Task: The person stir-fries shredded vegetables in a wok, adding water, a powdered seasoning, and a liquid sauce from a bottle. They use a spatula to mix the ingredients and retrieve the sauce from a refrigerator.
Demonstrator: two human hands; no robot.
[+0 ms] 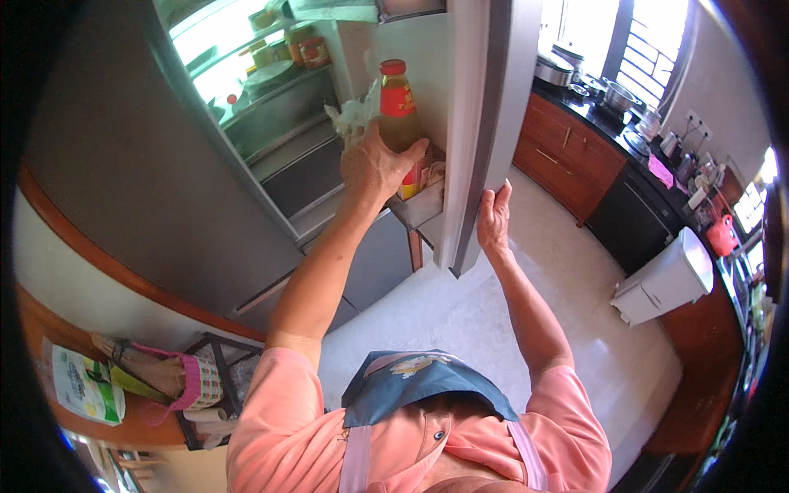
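My left hand (pixel 377 161) is wrapped around the lower part of a glass bottle (pixel 397 92) with a red cap, a red label and dark contents. The bottle stands upright at the door shelf (pixel 422 206) of an open refrigerator; my hand hides whether its base rests there. A crumpled plastic bag (pixel 356 117) is just left of the bottle, and a red and yellow package (pixel 410 183) sits below it in the shelf. My right hand (pixel 495 215) holds the outer edge of the refrigerator door (pixel 478 154), with the fingers pointing up.
Jars (pixel 314 52) and other food stand on the lit refrigerator shelves. A white trash bin (pixel 666 277) is on the floor at right, before a black counter (pixel 607 126) with pots. At lower left, a woven basket (pixel 200 382) and a plastic packet (pixel 83 385) lie near a wooden ledge.
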